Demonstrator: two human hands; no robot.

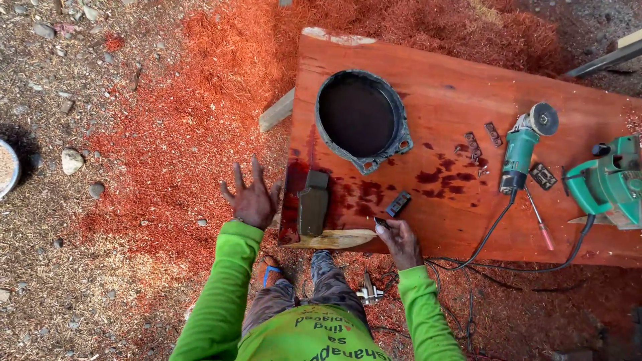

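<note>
Left hand [252,197] is spreading wide open off the red slab's [461,200] near left corner; right hand [400,239] is pinching a small dark piece [380,222] at its near edge beside a sharpening stone [313,202].

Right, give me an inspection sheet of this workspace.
Surface: red wood slab, dark wet stains near its middle.
Job's things: whetstone-like block and small dark piece at the near edge.
Clutter: black basin, angle grinder, green power tool, screwdriver, small metal parts.
Grippers: left hand spread open beside the slab; right hand pinching something small at the edge.
Cables: black cords trailing off the slab.
Surroundings: red sawdust, stony ground.
</note>
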